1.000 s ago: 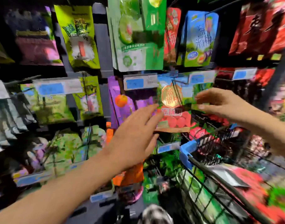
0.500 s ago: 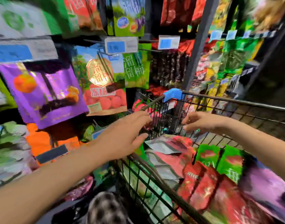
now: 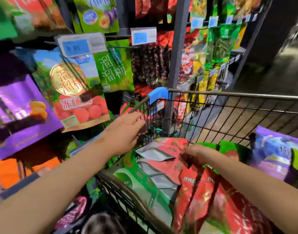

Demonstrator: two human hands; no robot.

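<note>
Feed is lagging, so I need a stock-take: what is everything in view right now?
cart: one, black wire with blue corner cap, lower right
red packets: at least three, red, cart's middle
silver packets: about three, silver, cart's left part
green packet: one, green, cart's near-left wall
purple packet: one, purple, cart's right edge
hanging bags: many, purple, green, blue-and-red, racks at left
price tags: two nearby, blue-white, above those bags
left hand: one, fingers straight, over cart's left rim
right hand: one, on the red packets, grip unclear
</note>
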